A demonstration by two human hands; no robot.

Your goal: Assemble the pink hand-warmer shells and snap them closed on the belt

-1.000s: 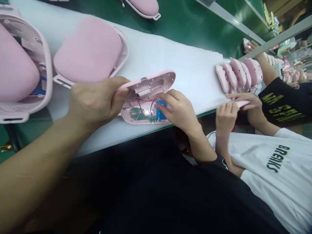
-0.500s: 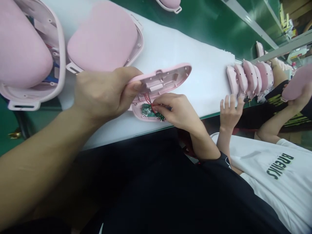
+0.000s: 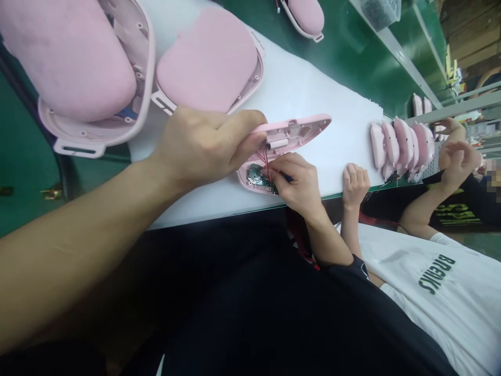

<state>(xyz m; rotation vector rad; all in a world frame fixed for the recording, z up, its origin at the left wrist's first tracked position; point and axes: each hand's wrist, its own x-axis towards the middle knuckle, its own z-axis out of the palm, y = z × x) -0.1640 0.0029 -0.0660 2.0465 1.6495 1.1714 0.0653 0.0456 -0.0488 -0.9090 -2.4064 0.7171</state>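
Observation:
My left hand [image 3: 219, 138] is closed on the edge of a pink plastic cover [image 3: 301, 130], thumb below and fingers on top, holding it tilted up. Under it lies the matching pink half shell [image 3: 245, 183], with a green circuit board [image 3: 256, 175] inside. Red and dark wires [image 3: 267, 162] run between cover and board. My right hand [image 3: 299, 183] pinches at these wires over the board's right side; its fingertips partly hide the spot, and the shell's right end is covered by the hand.
Two larger pink padded shells, one at the left [image 3: 97, 136] and one behind my left hand [image 3: 211, 57], lie near the white sheet [image 3: 313, 89]. A row of pink units [image 3: 403, 143] stands at right. A co-worker's hand [image 3: 355, 183] rests at the table edge.
The view has shifted, so the shells sit further right in the picture. The cover is seen more edge-on. The co-worker's raised hand has come down to the table edge.

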